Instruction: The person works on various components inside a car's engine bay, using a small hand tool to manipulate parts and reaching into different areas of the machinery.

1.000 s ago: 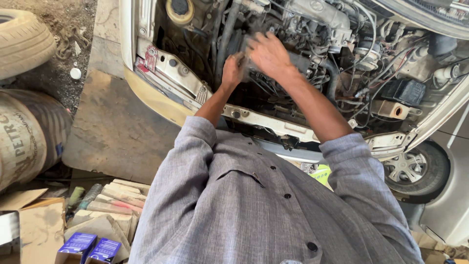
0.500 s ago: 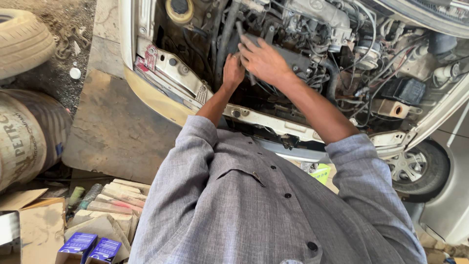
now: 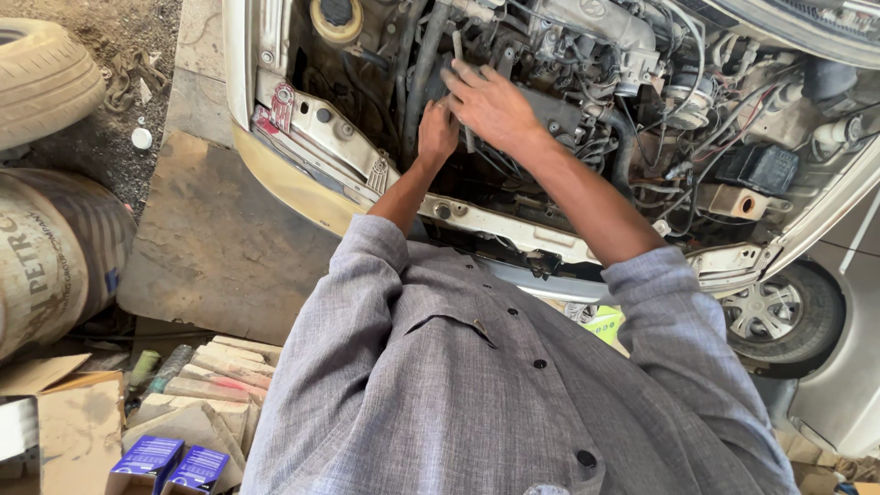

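Note:
My right hand lies over the middle of the engine bay, its fingers wrapped on a slim metal tool that sticks out above and below the palm. Just to its left, my left hand is curled beside a thick black hose, touching the tool's lower end; what it grips is hidden. Both grey sleeves reach forward over the car's cream front panel.
A yellow-capped reservoir sits at the bay's far left. Tyres and a barrel lie left on the dirt. Cardboard, wood pieces and two blue boxes are by my feet. A car wheel is at right.
My right hand, raised with spread fingers a second ago, has come down and leftward onto the tool, close against my left hand. The left hand has stayed in place.

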